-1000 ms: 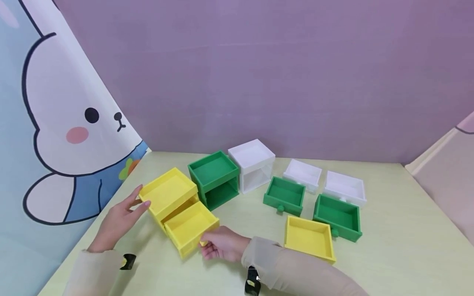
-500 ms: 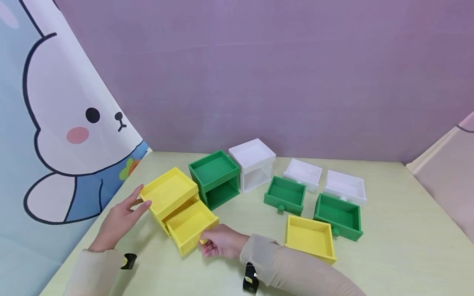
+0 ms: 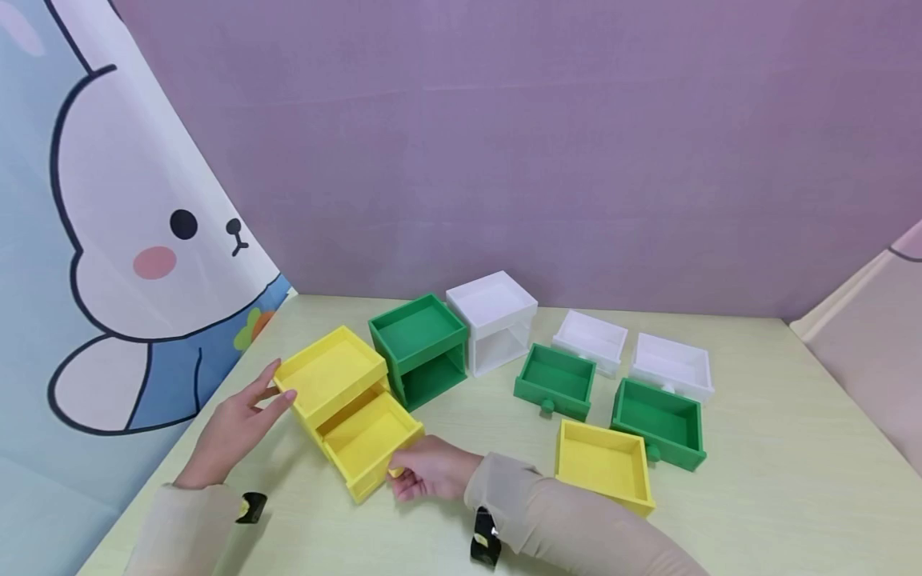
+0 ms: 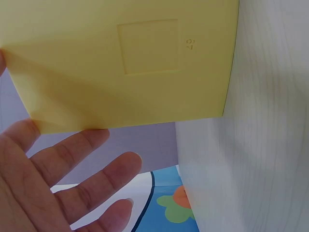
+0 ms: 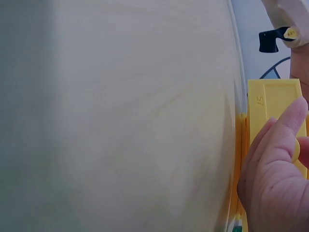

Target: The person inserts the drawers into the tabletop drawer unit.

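Observation:
A yellow cabinet [image 3: 331, 372] with a tray-like top stands at the left of the table. My left hand [image 3: 234, 428] holds it by the top's left end, thumb at the front edge and fingers behind. In the left wrist view, the yellow side panel [image 4: 145, 92] has a square recess, with the other fingers spread below. Between thumb and fingers, my right hand [image 3: 432, 468] pinches the knob [image 3: 396, 472] of a yellow drawer [image 3: 370, 440]. This drawer sits partly inside the cabinet's lower opening and juts out at the front. Marks reading 57 show on the drawer front [image 5: 270, 101].
Beside the yellow cabinet stand a green cabinet [image 3: 418, 332] and a white cabinet [image 3: 491, 302], both with hollow fronts. To the right lie a yellow drawer [image 3: 603, 464], two green drawers [image 3: 555, 378] [image 3: 659, 416] and two white drawers [image 3: 591, 336] [image 3: 671, 362].
The yellow drawer has slid slightly deeper into the yellow cabinet, with the right hand keeping its pinch on the knob. The left hand has kept its hold on the cabinet.

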Available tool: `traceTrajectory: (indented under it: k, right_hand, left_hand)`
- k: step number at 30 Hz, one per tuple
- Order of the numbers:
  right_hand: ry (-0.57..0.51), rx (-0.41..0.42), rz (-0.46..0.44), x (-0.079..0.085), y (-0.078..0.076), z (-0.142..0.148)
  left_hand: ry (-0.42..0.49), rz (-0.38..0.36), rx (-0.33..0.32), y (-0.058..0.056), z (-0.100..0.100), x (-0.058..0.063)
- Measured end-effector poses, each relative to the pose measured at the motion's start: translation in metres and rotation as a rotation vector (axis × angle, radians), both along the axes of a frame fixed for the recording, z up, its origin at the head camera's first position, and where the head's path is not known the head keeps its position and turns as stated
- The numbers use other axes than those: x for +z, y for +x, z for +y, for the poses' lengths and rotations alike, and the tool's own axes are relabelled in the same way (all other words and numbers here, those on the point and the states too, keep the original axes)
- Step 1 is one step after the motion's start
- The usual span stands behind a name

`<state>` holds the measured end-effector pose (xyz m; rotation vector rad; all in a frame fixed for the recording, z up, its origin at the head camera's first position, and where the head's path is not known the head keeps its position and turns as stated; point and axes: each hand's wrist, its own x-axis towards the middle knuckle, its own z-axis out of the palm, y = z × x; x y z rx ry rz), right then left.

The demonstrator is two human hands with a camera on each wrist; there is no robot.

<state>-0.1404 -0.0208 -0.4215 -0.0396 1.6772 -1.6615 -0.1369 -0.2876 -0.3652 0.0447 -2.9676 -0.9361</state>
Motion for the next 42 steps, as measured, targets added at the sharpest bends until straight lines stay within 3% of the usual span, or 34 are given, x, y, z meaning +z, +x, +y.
traceTrajectory:
  k: [12, 21, 32, 42]
  right_hand:
    - [-0.016, -0.031, -0.010, 0.001, -0.004, -0.002]
    - [-0.048, -0.125, -0.018, 0.000, 0.003, 0.000]
    - [-0.165, -0.227, -0.069, 0.000, 0.014, 0.001]
    - [-0.171, -0.315, -0.059, -0.003, 0.015, -0.005]
  left_hand:
    - [-0.014, -0.002, -0.008, -0.001, 0.000, 0.000]
    - [-0.006, 0.005, -0.009, -0.001, 0.000, 0.000]
    - [-0.008, 0.005, -0.015, 0.000, -0.003, -0.001]
    - [0.004, -0.031, -0.005, -0.002, 0.000, 0.001]
